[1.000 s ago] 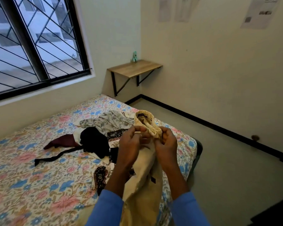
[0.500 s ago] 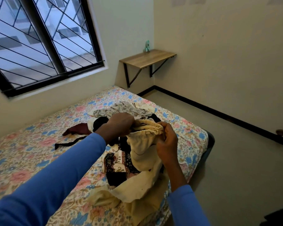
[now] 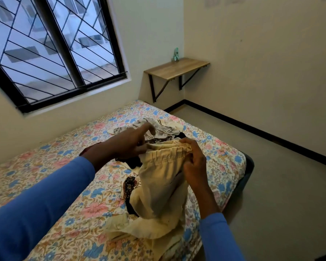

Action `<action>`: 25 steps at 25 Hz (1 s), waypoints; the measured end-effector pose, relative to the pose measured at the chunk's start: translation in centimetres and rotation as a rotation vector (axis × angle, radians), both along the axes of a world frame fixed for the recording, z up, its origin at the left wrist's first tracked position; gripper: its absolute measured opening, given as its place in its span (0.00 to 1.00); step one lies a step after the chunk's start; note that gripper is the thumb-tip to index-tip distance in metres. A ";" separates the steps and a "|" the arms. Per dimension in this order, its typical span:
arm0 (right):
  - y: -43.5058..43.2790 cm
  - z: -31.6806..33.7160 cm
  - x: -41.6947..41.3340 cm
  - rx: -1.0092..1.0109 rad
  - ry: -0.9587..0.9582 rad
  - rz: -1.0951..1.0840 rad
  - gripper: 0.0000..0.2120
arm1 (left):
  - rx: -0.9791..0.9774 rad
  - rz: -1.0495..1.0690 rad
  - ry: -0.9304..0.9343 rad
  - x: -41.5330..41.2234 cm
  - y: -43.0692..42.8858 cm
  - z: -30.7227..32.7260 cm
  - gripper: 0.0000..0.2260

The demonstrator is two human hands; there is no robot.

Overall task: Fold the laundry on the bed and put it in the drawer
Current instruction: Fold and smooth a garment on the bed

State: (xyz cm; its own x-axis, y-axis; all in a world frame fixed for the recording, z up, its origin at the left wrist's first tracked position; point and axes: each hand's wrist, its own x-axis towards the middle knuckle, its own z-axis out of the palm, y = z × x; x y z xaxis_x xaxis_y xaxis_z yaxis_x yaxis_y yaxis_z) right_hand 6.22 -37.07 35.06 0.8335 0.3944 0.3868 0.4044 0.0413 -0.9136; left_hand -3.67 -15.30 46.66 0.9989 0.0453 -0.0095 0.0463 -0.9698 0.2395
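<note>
- Hands both on the garment [image 3: 162, 181]: right hand [image 3: 194, 161] curled round one end of its waistband [image 3: 167, 150], left hand [image 3: 130, 141] pinching the other end, forefinger poking out loose.
- Risk: that left pinch looks light, and a shake could slip the band free and dump the cloth.
- Risk: the lower cloth lies bunched on the bed [image 3: 45, 176], so a fold now may go crooked.
- Garment hangs between the hands, its tail near the bed's edge; pile [image 3: 167, 129] just beyond the left hand.
- No drawer in view.
</note>
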 end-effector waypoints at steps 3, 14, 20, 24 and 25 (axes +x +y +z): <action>0.3 1.6 0.9 0.072 0.062 -0.030 0.31 | 0.066 -0.121 -0.067 -1.4 -0.4 -1.5 0.15; 0.5 5.5 2.2 0.002 -0.153 0.005 0.31 | -0.214 -0.064 -0.322 -4.4 -1.4 -1.2 0.24; 1.7 7.4 0.4 0.139 -0.066 0.042 0.28 | -0.580 0.233 -0.413 -4.9 -2.6 -1.2 0.21; 2.9 11.3 1.5 0.086 0.005 -0.051 0.27 | -0.790 0.369 -0.532 -4.2 0.4 0.9 0.17; 3.5 12.4 1.3 0.022 0.001 -0.095 0.26 | -0.756 0.350 -0.542 -3.6 0.5 1.5 0.16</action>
